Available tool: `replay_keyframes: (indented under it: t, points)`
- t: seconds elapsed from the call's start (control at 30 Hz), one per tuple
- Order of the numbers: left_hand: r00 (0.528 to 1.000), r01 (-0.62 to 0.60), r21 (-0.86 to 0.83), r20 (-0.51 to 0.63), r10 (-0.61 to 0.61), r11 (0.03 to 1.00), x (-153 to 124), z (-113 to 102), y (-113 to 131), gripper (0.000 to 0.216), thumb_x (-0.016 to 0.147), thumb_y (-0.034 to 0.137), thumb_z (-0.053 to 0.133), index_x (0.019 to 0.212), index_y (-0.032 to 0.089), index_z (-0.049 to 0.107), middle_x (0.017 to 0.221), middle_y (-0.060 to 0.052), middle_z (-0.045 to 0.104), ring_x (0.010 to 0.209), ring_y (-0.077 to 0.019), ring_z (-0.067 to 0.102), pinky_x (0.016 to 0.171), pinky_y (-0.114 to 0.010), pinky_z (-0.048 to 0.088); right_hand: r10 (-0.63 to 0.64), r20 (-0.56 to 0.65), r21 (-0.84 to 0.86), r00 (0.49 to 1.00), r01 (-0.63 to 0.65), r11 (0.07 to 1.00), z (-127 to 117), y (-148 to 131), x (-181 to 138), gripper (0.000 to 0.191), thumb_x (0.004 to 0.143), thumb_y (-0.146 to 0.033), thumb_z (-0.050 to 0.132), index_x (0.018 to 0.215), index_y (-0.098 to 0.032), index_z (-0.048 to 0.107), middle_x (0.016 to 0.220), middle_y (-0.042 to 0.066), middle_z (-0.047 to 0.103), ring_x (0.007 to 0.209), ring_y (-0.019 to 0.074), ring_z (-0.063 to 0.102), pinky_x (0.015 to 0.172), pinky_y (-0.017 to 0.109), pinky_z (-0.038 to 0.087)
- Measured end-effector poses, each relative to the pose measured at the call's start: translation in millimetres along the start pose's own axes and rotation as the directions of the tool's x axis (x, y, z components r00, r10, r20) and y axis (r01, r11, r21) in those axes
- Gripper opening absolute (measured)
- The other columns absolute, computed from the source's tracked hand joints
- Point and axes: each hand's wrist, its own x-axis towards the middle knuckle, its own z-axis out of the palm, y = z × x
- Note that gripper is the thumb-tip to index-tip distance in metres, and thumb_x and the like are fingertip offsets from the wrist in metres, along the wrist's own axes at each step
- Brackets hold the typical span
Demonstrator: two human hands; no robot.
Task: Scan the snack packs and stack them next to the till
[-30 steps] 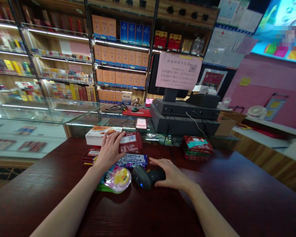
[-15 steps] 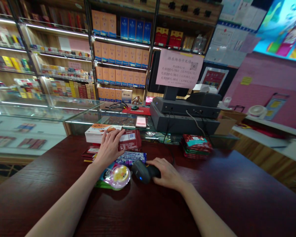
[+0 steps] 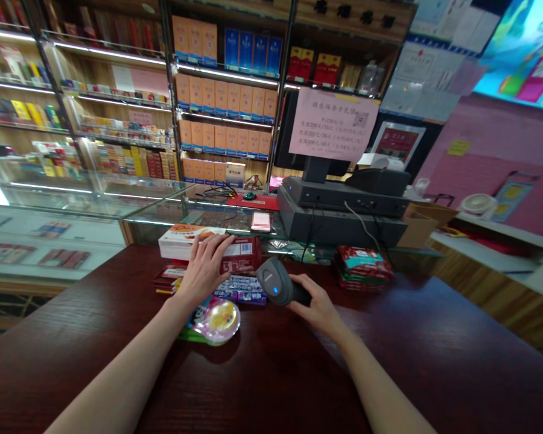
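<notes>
My left hand [image 3: 206,265] is over the left end of a dark red-brown snack packet [image 3: 243,255], fingers across its far edge and thumb at its near edge. The packet's printed barcode faces up. Beside it is a white snack box [image 3: 174,243], partly behind my fingers. Blue-and-purple wrapped sticks [image 3: 241,288] lie just below the packet. Nearer me rests a shiny round pack with a yellow picture [image 3: 222,319], beneath my left wrist. My right hand [image 3: 319,305] is wrapped round the handle of a dark barcode scanner [image 3: 275,282], its head raised near the packet's right end.
A stack of red and green packets [image 3: 362,266] sits at the right of the dark wooden counter [image 3: 271,386]. Behind stands a monitor with a pink notice [image 3: 332,126], above a black cash drawer [image 3: 339,224]. A glass case [image 3: 163,212] borders the counter.
My right hand has lifted the barcode scanner and turned its head up and away, toward the packet. My left hand stays on the packet.
</notes>
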Motion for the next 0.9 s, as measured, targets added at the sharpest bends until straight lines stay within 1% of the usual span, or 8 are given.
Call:
replay_keyframes:
  t: [0.3, 0.5, 0.57, 0.67, 0.77, 0.9]
  points:
    - [1.0, -0.03, 0.033, 0.004, 0.03, 0.999, -0.2, 0.3, -0.3, 0.09, 0.075, 0.02, 0.074, 0.153, 0.021, 0.03, 0.144, -0.015, 0.05, 0.138, -0.0332, 0.043, 0.123, -0.057, 0.018, 0.028, 0.017, -0.014, 0.999, -0.028, 1.0, 0.8, -5.2, -0.4, 0.041, 0.083, -0.029, 0.071, 0.122, -0.022, 0.06, 0.111, 0.006, 0.064, 0.103, 0.0226, 0.061, 0.091, 0.033, 0.046]
    - [1.0, -0.025, 0.025, -0.002, 0.025, 0.999, -0.5, 0.9, -1.1, 0.091, 0.074, 0.019, 0.073, 0.154, 0.023, 0.029, 0.145, -0.014, 0.05, 0.138, -0.0333, 0.043, 0.123, -0.058, 0.018, 0.005, 0.033, -0.023, 0.999, -0.004, 1.0, 2.1, -1.4, -0.1, 0.043, 0.083, -0.029, 0.072, 0.124, -0.023, 0.06, 0.113, 0.005, 0.063, 0.104, 0.0225, 0.061, 0.092, 0.034, 0.046]
    - [1.0, -0.015, 0.021, -0.002, 0.015, 1.0, 0.0, 0.9, -0.9, 0.089, 0.075, 0.019, 0.073, 0.153, 0.024, 0.03, 0.145, -0.013, 0.05, 0.138, -0.0329, 0.042, 0.124, -0.058, 0.017, 0.001, 0.068, -0.041, 0.998, 0.002, 0.999, 3.2, 0.1, -0.4, 0.047, 0.082, -0.029, 0.073, 0.127, -0.024, 0.06, 0.115, 0.006, 0.064, 0.107, 0.0231, 0.061, 0.094, 0.034, 0.045]
    - [1.0, -0.006, 0.017, 0.005, 0.006, 1.0, 0.6, 1.5, -1.1, 0.088, 0.075, 0.02, 0.073, 0.152, 0.023, 0.031, 0.146, -0.013, 0.05, 0.138, -0.0326, 0.042, 0.124, -0.058, 0.016, 0.014, 0.164, -0.097, 0.986, 0.002, 0.995, 5.1, -0.2, -1.9, 0.054, 0.08, -0.027, 0.076, 0.131, -0.026, 0.058, 0.119, 0.006, 0.065, 0.11, 0.024, 0.061, 0.096, 0.036, 0.044]
    - [1.0, -0.002, 0.015, 0.002, 0.002, 1.0, 0.9, 2.1, -1.7, 0.088, 0.075, 0.021, 0.074, 0.152, 0.022, 0.031, 0.145, -0.013, 0.05, 0.138, -0.0324, 0.042, 0.124, -0.058, 0.015, 0.028, 0.273, -0.172, 0.961, 0.02, 0.985, 7.8, -2.5, -3.7, 0.056, 0.079, -0.028, 0.078, 0.132, -0.028, 0.059, 0.12, 0.005, 0.066, 0.109, 0.024, 0.061, 0.096, 0.036, 0.043]
    - [1.0, -0.002, 0.007, -0.011, 0.002, 1.0, 0.6, 1.7, -2.0, 0.088, 0.075, 0.022, 0.073, 0.152, 0.023, 0.031, 0.145, -0.013, 0.05, 0.138, -0.0324, 0.042, 0.123, -0.058, 0.017, 0.039, 0.35, -0.227, 0.936, 0.045, 0.973, 11.7, -4.8, -5.4, 0.058, 0.077, -0.03, 0.08, 0.131, -0.028, 0.06, 0.12, 0.005, 0.066, 0.11, 0.0237, 0.06, 0.097, 0.036, 0.042]
